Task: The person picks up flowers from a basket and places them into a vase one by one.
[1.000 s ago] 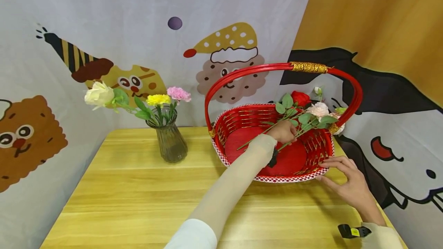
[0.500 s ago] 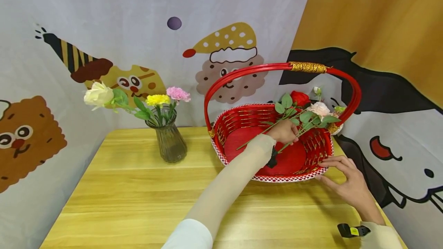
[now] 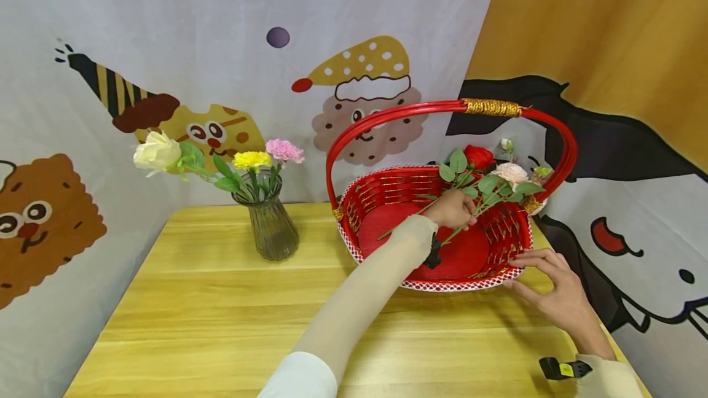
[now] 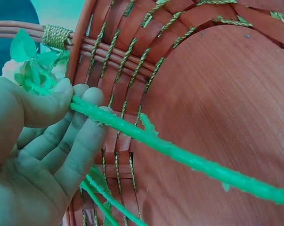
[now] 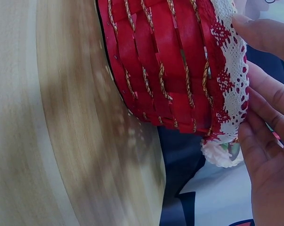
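Fingers of the left hand [image 3: 455,209], head view, stay inside the red basket [image 3: 470,258], scarcely shifted this past second; handling appears unfinished. Left wrist: thumb and fingertips pinch a green stem [image 4: 170,149] over the basket floor [image 4: 217,99]. Right wrist: the right hand [image 5: 273,122] holds the lace rim [image 5: 233,89].

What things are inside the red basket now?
Flower stems reach into the basket, with blooms by its back right rim, and the left hand pinches one stem there. The arm and hand cover part of its floor; what is beneath them cannot be seen.
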`<state>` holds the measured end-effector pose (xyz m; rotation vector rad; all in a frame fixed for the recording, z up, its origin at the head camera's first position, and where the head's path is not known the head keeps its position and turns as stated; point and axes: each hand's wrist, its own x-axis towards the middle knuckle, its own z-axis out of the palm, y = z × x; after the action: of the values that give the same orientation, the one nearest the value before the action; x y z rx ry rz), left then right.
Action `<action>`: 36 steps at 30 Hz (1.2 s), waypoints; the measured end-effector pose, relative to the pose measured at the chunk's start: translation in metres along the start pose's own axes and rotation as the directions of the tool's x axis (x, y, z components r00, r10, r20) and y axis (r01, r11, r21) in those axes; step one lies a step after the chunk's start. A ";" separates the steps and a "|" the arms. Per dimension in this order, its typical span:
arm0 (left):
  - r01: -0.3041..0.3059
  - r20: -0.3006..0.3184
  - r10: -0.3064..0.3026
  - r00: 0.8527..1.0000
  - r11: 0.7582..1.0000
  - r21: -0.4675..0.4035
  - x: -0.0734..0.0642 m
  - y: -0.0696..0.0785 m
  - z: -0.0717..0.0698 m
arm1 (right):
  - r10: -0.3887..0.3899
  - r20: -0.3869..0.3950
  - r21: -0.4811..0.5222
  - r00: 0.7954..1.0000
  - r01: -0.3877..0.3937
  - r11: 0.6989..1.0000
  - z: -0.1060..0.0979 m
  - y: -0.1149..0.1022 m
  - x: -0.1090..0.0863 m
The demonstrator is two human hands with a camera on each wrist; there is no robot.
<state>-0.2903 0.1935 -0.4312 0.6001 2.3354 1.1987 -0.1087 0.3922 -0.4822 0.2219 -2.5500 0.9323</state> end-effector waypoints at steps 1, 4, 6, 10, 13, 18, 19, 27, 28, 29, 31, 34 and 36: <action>-0.007 0.001 0.007 1.000 1.000 -0.001 0.000 0.000 0.000 | 0.004 0.001 0.000 1.000 -0.004 1.000 0.000 0.000 0.000; -0.023 0.003 0.023 1.000 1.000 -0.008 0.000 -0.001 -0.001 | 0.004 0.001 0.003 1.000 -0.004 1.000 0.000 0.000 0.000; -0.033 -0.001 0.033 0.999 0.999 -0.017 0.001 -0.001 -0.002 | -0.001 -0.001 0.002 1.000 0.001 1.000 0.000 0.000 0.000; -0.049 -0.017 0.049 0.999 0.998 -0.036 0.003 0.000 -0.003 | -0.006 -0.005 0.011 1.000 0.007 1.000 0.000 0.000 0.000; -0.059 -0.027 0.058 0.998 0.997 -0.042 0.003 0.000 -0.003 | -0.011 -0.006 0.019 1.000 0.011 1.000 0.000 0.000 0.001; -0.077 -0.035 0.075 0.997 0.995 -0.066 0.002 -0.002 -0.003 | -0.014 -0.007 0.021 1.000 0.014 1.000 0.000 0.000 0.001; -0.081 -0.035 0.078 0.996 0.994 -0.071 0.001 -0.002 -0.003 | -0.012 -0.008 0.019 1.000 0.013 1.000 0.000 0.000 0.001; -0.121 -0.050 0.117 0.992 0.989 -0.089 0.002 -0.003 -0.003 | -0.029 -0.012 0.023 0.999 0.030 0.999 0.000 0.001 0.001; -0.126 -0.054 0.121 0.991 0.988 -0.091 0.003 -0.003 -0.003 | -0.031 -0.013 0.023 0.999 0.031 0.999 0.000 0.001 0.000; -0.127 -0.056 0.123 0.991 0.988 -0.089 0.002 -0.002 -0.003 | -0.033 -0.014 0.023 0.999 0.033 0.999 0.000 0.001 0.000; -0.128 -0.059 0.123 0.991 0.987 -0.096 0.002 -0.001 -0.002 | -0.034 -0.015 0.021 0.999 0.034 0.999 0.000 0.001 0.000; -0.123 -0.065 0.116 0.991 0.986 -0.110 0.001 -0.001 -0.002 | -0.030 -0.012 0.021 0.999 0.030 0.999 0.000 0.001 0.000; -0.121 -0.070 0.113 0.991 0.985 -0.124 0.000 -0.001 -0.002 | -0.017 -0.008 0.016 1.000 0.017 1.000 0.000 0.001 0.000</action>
<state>-0.2915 0.1922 -0.4310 0.6714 2.2797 1.4273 -0.1086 0.3928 -0.4825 0.2438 -2.5303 0.9463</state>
